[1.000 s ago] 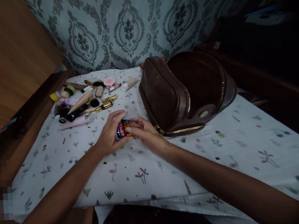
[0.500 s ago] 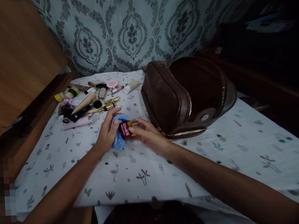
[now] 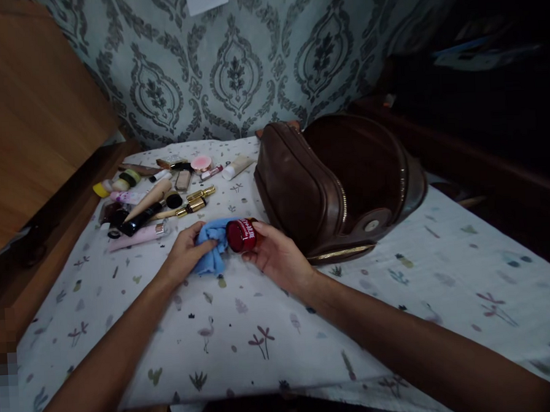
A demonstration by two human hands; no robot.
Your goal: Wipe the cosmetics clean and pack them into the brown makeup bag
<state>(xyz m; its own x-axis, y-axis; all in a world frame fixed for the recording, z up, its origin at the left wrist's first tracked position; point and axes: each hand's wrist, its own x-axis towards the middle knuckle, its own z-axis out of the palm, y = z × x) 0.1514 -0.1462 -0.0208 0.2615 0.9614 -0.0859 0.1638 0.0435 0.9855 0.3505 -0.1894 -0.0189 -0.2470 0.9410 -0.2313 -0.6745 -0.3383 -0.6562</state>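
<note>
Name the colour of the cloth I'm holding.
The cloth is blue, seen best in the head view.

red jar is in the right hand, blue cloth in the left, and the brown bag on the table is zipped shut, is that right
Not quite: the brown bag is not zipped shut. The head view shows it gaping wide open. The rest holds: the red jar is in the right hand and the blue cloth in the left hand.

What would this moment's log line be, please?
left hand: holding blue cloth | right hand: holding red jar | brown zippered bag: open
</note>
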